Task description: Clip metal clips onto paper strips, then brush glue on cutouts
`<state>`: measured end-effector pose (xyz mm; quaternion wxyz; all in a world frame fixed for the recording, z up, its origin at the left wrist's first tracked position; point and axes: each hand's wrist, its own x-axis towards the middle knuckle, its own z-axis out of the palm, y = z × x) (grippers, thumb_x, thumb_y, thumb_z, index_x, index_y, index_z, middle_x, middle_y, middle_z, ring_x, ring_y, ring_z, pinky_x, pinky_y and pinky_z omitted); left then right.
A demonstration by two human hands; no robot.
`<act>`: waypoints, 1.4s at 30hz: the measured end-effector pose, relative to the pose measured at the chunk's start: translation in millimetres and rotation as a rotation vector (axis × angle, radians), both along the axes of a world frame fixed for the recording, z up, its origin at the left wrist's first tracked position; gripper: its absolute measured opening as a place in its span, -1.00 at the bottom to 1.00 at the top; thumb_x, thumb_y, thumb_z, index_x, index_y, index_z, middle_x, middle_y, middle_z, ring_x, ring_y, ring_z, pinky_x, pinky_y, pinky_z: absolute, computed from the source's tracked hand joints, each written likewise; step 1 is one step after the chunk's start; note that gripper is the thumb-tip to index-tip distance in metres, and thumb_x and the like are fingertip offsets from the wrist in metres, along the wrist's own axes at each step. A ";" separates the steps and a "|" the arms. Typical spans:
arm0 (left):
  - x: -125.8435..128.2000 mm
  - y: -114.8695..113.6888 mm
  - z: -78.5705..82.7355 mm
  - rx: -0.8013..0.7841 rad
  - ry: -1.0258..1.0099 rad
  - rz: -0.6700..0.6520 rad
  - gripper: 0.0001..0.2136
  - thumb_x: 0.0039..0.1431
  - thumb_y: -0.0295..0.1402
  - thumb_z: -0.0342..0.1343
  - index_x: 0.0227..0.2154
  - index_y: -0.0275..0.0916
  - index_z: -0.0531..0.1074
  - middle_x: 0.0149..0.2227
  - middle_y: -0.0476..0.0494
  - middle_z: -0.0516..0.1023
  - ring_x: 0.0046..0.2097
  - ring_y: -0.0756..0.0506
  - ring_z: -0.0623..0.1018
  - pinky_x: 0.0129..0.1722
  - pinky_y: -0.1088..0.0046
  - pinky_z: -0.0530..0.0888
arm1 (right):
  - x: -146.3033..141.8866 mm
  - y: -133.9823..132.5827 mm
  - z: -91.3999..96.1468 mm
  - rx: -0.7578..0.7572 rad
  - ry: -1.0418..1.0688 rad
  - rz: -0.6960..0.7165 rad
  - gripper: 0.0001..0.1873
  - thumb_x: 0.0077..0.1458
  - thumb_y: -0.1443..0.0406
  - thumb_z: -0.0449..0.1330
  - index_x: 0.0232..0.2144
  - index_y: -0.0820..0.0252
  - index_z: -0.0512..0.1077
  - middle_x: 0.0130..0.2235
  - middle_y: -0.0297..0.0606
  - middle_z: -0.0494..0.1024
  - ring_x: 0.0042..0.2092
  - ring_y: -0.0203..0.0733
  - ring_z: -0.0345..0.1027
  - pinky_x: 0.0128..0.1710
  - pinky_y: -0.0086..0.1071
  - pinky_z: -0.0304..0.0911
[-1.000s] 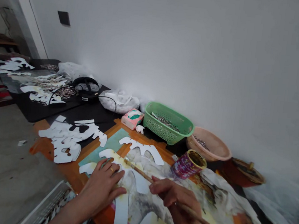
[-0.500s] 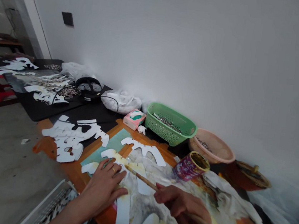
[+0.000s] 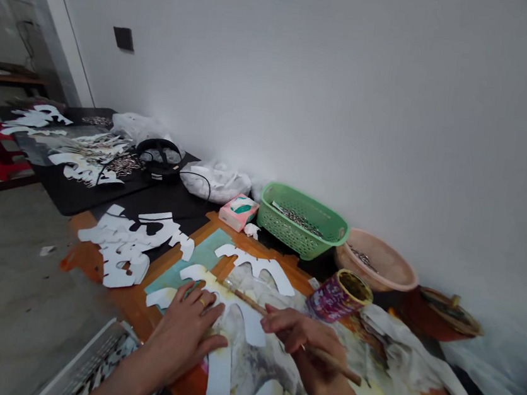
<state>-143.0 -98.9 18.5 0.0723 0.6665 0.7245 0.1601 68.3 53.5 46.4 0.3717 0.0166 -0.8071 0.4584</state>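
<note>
My left hand point(image 3: 188, 335) lies with fingers spread on a white curved cut-out piece point(image 3: 253, 324), which has yellowish smears along its upper part. In my right hand point(image 3: 308, 348) is a thin wooden-handled brush point(image 3: 250, 301), held slanting, with its tip at the smeared part of the piece just beyond my left fingers. Part of the piece is hidden under my left hand. A purple can point(image 3: 330, 299) with a yellow-smeared rim stands to the right of the brush. Another white cut-out point(image 3: 278, 275) lies just behind.
Stacked white cut-outs point(image 3: 120, 244) lie to the left. Along the wall stand a tissue box point(image 3: 231, 218), a green basket point(image 3: 283, 234) and a pink basin point(image 3: 397, 276), both with metal pieces. A crumpled cloth point(image 3: 399, 346) is at right, a white crate point(image 3: 79, 354) below the table edge.
My right hand has moved left and slightly up with the brush, bringing the tip a little further along the piece. My left hand stays in place.
</note>
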 end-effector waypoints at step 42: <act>-98.6 112.6 0.3 0.051 -0.102 0.150 -0.76 0.23 -0.28 0.00 -0.11 -0.16 0.47 -0.06 -0.22 0.58 0.04 -0.28 0.52 0.02 0.18 0.41 | 130.5 70.3 117.2 -0.115 0.164 -0.929 -0.71 -0.01 0.09 0.44 -0.37 0.12 0.52 -0.31 -0.19 0.67 -0.23 -0.03 0.58 -0.22 -0.26 0.51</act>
